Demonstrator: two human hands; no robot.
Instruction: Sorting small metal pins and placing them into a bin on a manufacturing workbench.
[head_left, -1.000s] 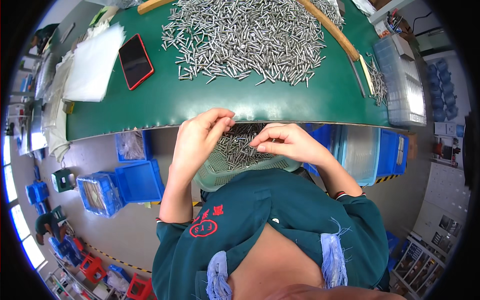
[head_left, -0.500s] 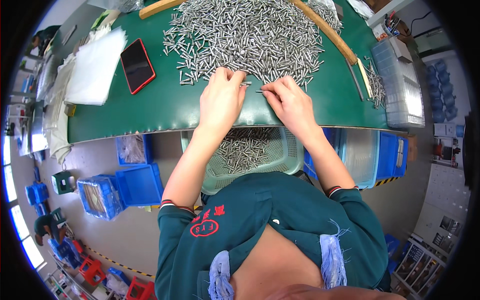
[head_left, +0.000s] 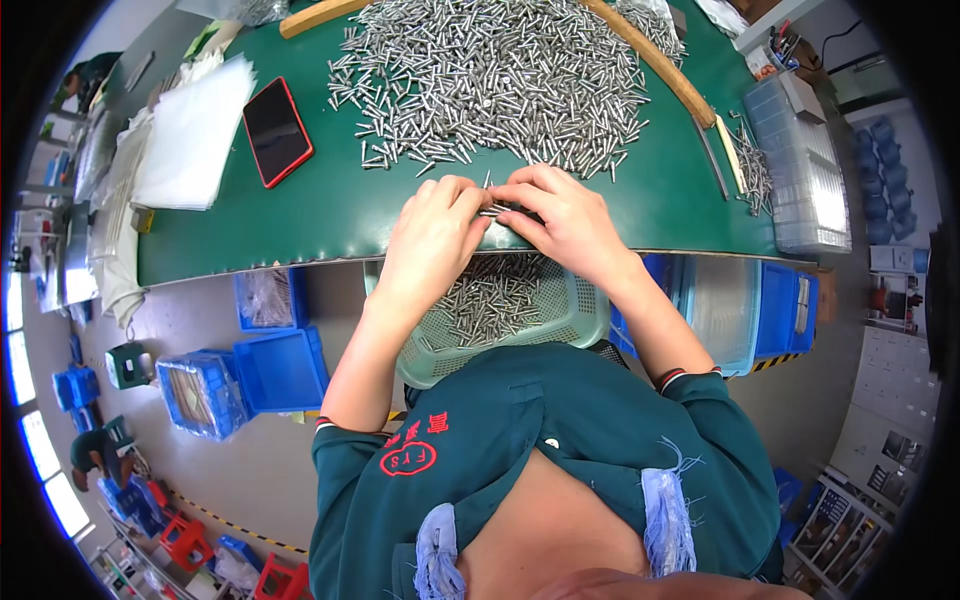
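A big heap of small silver metal pins (head_left: 500, 75) covers the far part of the green table (head_left: 330, 215). My left hand (head_left: 435, 235) and my right hand (head_left: 560, 220) meet at the table's near edge, fingertips together, pinching a small bunch of pins (head_left: 492, 208) between them. Just below the hands, on my lap, sits a pale green mesh basket (head_left: 575, 320) partly filled with more pins (head_left: 490, 300).
A red-cased phone (head_left: 277, 132) and a stack of white sheets (head_left: 195, 135) lie on the table's left. Wooden strips (head_left: 650, 55) border the heap. A clear plastic box (head_left: 800, 165) stands at right. Blue bins (head_left: 245, 375) stand on the floor at left, more under the table at right.
A second ago both hands were down over the basket; they rose to the heap's edge, then drew back together toward the table's near edge with pins gathered between the fingers.
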